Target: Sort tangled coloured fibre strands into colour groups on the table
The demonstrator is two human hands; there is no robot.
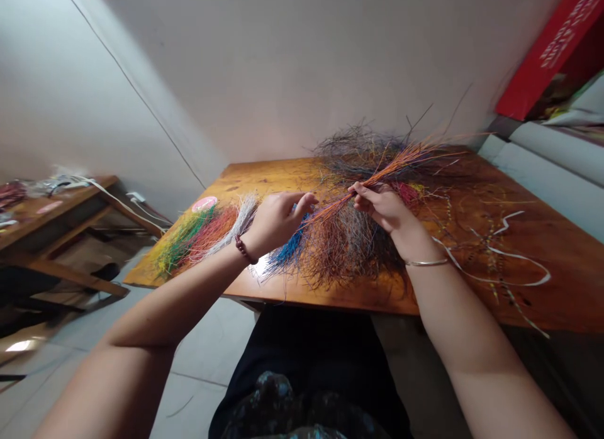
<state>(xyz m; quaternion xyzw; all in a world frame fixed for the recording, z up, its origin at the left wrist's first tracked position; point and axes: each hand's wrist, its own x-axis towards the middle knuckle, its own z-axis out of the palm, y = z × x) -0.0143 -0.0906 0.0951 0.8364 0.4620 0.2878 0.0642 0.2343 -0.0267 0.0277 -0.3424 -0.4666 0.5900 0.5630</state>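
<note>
A bundle of thin orange wires slants across the middle of the view, above the table. My right hand pinches it near its middle, thumb on top, and the far ends fan out to the upper right. At the bundle's lower left end is my left hand, its fingers curled around the wire tips; the fingertips are partly hidden. Below the bundle lies a heap of brown and grey wires. Blue wires stick out under my left hand.
Several coloured wire bunches lie on the wooden table: white wires, red wires, green wires. A dark tangle of wires sits at the back. A white strip curls at right. A red box stands upper right.
</note>
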